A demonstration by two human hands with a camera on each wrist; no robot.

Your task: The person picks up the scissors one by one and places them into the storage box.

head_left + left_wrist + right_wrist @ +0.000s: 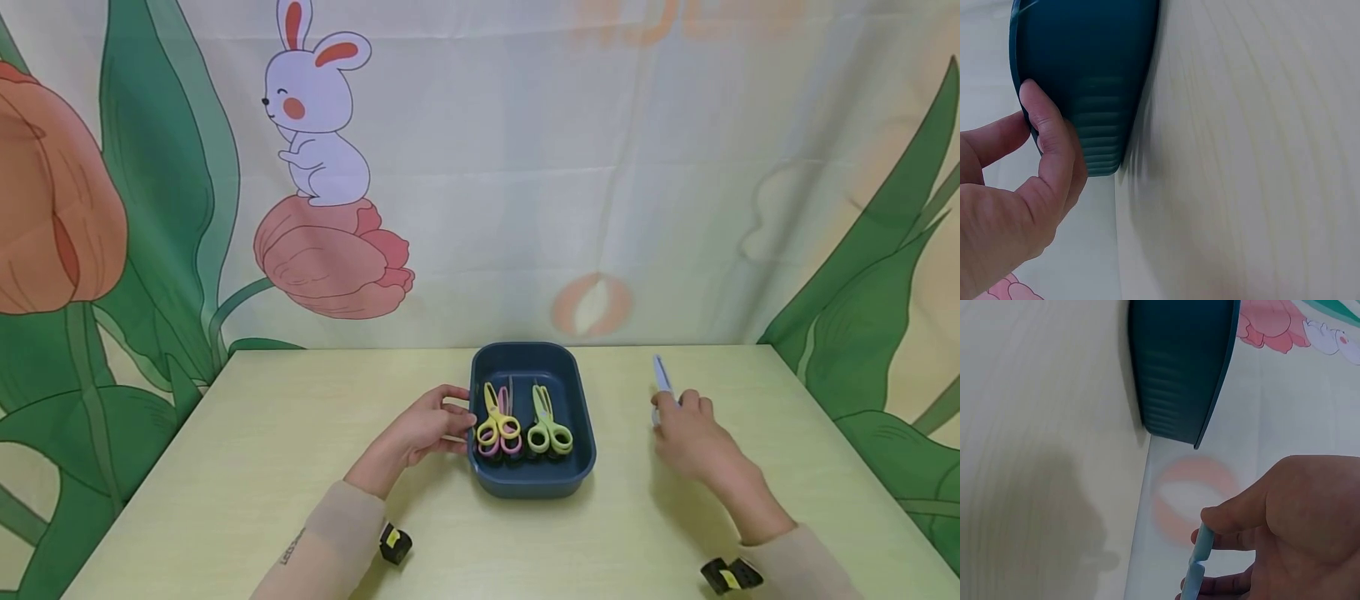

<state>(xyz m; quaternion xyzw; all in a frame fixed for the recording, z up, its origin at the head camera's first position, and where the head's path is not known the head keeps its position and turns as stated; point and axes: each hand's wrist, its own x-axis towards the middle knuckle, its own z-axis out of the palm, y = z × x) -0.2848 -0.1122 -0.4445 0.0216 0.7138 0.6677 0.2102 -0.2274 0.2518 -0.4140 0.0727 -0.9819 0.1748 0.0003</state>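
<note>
A dark blue rectangular plastic bin (532, 483) stands on the table. Inside lie yellow-handled scissors (500, 427), pink-handled scissors (489, 450) partly under them, and green-handled scissors (551, 435). My left hand (433, 423) holds the bin's left rim; in the left wrist view, fingers and thumb of this hand (1041, 181) pinch the rim of the bin (1085, 56). Off to the bin's right, my right hand (697, 437) pinches a slim pale-blue stick-like thing (661, 372) above the table. Up close the pale-blue thing (1202, 544) shows a notch; its kind is unclear.
The pale wooden table (300, 442) ends at a printed cloth backdrop (487, 167) just behind the bin. Black wrist devices (395, 543) hang below both sleeves. In the right wrist view, the bin's side (1179, 369) is apart from the right hand.
</note>
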